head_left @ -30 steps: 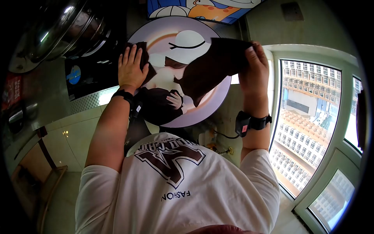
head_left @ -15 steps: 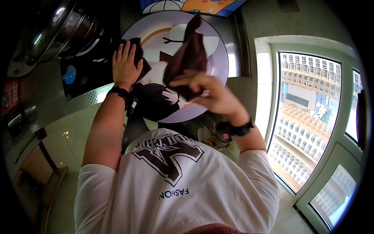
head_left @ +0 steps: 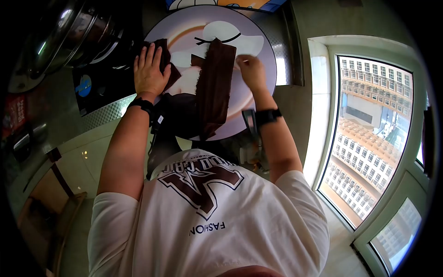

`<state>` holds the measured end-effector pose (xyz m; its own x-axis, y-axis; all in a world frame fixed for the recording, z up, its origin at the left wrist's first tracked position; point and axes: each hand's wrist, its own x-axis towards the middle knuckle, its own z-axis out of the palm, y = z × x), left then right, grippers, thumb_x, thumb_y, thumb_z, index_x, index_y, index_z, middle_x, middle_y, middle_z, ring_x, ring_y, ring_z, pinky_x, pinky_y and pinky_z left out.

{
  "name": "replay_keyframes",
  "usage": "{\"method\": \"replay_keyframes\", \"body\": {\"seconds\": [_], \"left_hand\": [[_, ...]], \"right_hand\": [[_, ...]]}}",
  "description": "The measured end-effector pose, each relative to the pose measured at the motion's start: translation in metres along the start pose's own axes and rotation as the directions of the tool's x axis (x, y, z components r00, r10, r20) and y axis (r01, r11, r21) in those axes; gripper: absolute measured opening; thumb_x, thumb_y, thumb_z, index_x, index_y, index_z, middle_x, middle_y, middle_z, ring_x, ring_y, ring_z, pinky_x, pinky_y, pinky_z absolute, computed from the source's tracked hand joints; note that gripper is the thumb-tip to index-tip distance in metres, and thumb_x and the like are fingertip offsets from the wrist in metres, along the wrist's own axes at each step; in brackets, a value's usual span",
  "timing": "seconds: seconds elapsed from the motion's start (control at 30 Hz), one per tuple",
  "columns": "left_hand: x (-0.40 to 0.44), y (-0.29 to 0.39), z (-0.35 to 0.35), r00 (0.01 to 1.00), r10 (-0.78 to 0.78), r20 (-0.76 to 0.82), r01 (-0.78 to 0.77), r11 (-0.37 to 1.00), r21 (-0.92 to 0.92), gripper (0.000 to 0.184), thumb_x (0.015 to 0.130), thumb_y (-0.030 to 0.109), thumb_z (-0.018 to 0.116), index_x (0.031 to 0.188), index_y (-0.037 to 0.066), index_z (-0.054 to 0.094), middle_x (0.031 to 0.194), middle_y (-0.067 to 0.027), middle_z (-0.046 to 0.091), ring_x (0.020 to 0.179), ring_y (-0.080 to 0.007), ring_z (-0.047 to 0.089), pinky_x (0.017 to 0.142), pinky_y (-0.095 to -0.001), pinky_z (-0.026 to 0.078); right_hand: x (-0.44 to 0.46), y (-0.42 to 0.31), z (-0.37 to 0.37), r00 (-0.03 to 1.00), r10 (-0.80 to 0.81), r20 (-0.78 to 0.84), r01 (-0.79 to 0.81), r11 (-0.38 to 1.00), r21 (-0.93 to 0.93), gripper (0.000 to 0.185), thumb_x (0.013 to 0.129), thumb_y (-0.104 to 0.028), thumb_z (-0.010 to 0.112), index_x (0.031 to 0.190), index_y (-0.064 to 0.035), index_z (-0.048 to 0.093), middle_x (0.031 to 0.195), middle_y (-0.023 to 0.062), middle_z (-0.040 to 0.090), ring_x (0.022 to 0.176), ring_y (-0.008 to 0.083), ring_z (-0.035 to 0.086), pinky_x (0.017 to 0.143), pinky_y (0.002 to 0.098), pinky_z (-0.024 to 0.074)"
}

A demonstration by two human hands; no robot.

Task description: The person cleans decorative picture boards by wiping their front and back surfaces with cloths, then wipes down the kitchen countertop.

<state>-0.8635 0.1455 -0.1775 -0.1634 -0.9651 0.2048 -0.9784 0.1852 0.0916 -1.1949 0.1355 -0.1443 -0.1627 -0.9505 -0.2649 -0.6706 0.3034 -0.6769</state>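
Brown cloth strip: The strip [head_left: 216,87] lay on the round printed top [head_left: 265,44], right of its middle line at no point by much, with its lower end at the near rim.
Long axis: The strip ran from the far part of the round top toward the person's torso, nearly straight, its frayed long edge facing the left hand.
Right hand: The hand [head_left: 253,73] stood to the right of the strip, alongside its far portion. The strip lay directly to the left of these fingertips.
Right fingers: They were curled inward, close to the strip's right edge. Whether they pinched that edge or were free of it could not be told.
Left hand: The hand [head_left: 151,76] was flat, palm down, fingers spread, on the dark cloth piece [head_left: 172,76] at the left side of the round top. Its fingers were not clenched.
Nearer hand: The right hand was nearer to the strip; a band of printed surface separated the left hand from the frayed edge.
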Motion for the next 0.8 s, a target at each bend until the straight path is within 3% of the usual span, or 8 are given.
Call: {"method": "replay_keyframes", "body": {"seconds": [0.03, 0.1, 0.2, 0.33, 0.37, 0.43, 0.6, 0.8], "left_hand": [[0.0, 0.0, 0.0, 1.0, 0.003, -0.009, -0.003, 1.0, -0.012, 0.06, 0.093, 0.042, 0.061, 0.146, 0.015, 0.052, 0.158, -0.0067, 0.041, 0.147, -0.0304, 0.034, 0.121, -0.0497, 0.026], [-0.002, 0.0, -0.003, 1.0, 0.008, -0.008, -0.008, 1.0, -0.017, 0.06, 0.092, 0.042, 0.061, 0.145, 0.015, 0.052, 0.158, -0.0069, 0.041, 0.147, -0.0306, 0.034, 0.121, -0.0499, 0.026], [0.0, 0.0, -0.005, 1.0, 0.008, -0.009, -0.009, 0.999, -0.036, 0.061, 0.092, 0.037, 0.063, 0.147, 0.013, 0.05, 0.158, -0.0086, 0.041, 0.146, -0.0326, 0.036, 0.12, -0.0499, 0.027], [-0.003, -0.001, -0.002, 0.999, 0.014, -0.046, -0.017, 0.997, -0.072, 0.061, 0.091, 0.036, 0.064, 0.146, 0.013, 0.051, 0.157, -0.0087, 0.042, 0.145, -0.0328, 0.037, 0.119, -0.0506, 0.028], [-0.002, -0.001, -0.003, 0.999, 0.012, -0.037, -0.015, 0.998, -0.061, 0.061, 0.091, 0.036, 0.064, 0.145, 0.013, 0.051, 0.157, -0.0087, 0.042, 0.145, -0.0328, 0.037, 0.119, -0.0506, 0.028], [0.0, 0.0, -0.003, 0.999, 0.012, -0.03, -0.014, 0.999, -0.053, 0.06, 0.091, 0.037, 0.064, 0.145, 0.013, 0.051, 0.157, -0.0087, 0.042, 0.145, -0.0327, 0.037, 0.119, -0.0506, 0.029], [0.001, 0.0, -0.004, 1.0, 0.006, -0.017, -0.007, 0.999, -0.043, 0.06, 0.091, 0.036, 0.064, 0.145, 0.013, 0.051, 0.157, -0.0087, 0.042, 0.146, -0.0327, 0.036, 0.119, -0.0506, 0.028], [-0.001, 0.001, -0.004, 1.0, 0.016, -0.027, -0.017, 0.998, -0.055, 0.06, 0.092, 0.036, 0.064, 0.145, 0.013, 0.051, 0.157, -0.0084, 0.042, 0.146, -0.0327, 0.036, 0.12, -0.0505, 0.028]], "right_hand": [[0.016, 0.006, 0.01, 1.0, 0.0, 0.001, 0.0, 1.0, 0.005, 0.029, 0.083, -0.022, 0.078, 0.108, -0.0074, 0.075, 0.116, 0.0193, 0.07, 0.098, 0.0342, 0.069, 0.084, 0.0416, 0.0555], [0.03, 0.012, 0.029, 0.906, -0.253, -0.339, 0.182, 0.957, -0.227, 0.021, 0.082, -0.021, 0.077, 0.095, -0.0055, 0.075, 0.103, 0.0217, 0.069, 0.095, 0.0396, 0.067, 0.084, 0.0447, 0.0551], [0.033, 0.01, 0.028, 0.936, -0.328, -0.129, 0.269, 0.902, -0.338, 0.019, 0.083, -0.021, 0.076, 0.09, -0.0045, 0.072, 0.102, 0.022, 0.068, 0.096, 0.0394, 0.066, 0.086, 0.0471, 0.0538], [0.03, 0.023, -0.006, 0.91, -0.029, -0.413, -0.075, 0.969, -0.233, 0.02, 0.081, -0.018, 0.079, 0.094, -0.0052, 0.071, 0.105, 0.0199, 0.065, 0.102, 0.0381, 0.063, 0.09, 0.0461, 0.0515], [0.027, 0.024, -0.008, 0.909, -0.034, -0.416, -0.073, 0.969, -0.238, 0.02, 0.081, -0.018, 0.079, 0.094, -0.0052, 0.071, 0.105, 0.0199, 0.065, 0.102, 0.0381, 0.063, 0.09, 0.0461, 0.0515], [0.018, 0.027, -0.01, 0.769, -0.304, -0.562, 0.072, 0.915, -0.397, 0.021, 0.081, -0.019, 0.079, 0.095, -0.0061, 0.07, 0.104, 0.0178, 0.066, 0.104, 0.0373, 0.062, 0.093, 0.0458, 0.0497], [0.014, 0.014, 0.025, 0.818, -0.563, -0.118, 0.439, 0.743, -0.505, 0.031, 0.076, -0.022, 0.08, 0.106, -0.0146, 0.073, 0.111, 0.0093, 0.065, 0.108, 0.0329, 0.059, 0.09, 0.0437, 0.0496], [0.0, -0.027, 0.048, 0.848, -0.525, -0.075, 0.442, 0.778, -0.447, 0.049, 0.081, -0.035, 0.079, 0.125, -0.0176, 0.068, 0.143, 0.0105, 0.055, 0.129, 0.035, 0.05, 0.112, 0.0499, 0.038]]}}
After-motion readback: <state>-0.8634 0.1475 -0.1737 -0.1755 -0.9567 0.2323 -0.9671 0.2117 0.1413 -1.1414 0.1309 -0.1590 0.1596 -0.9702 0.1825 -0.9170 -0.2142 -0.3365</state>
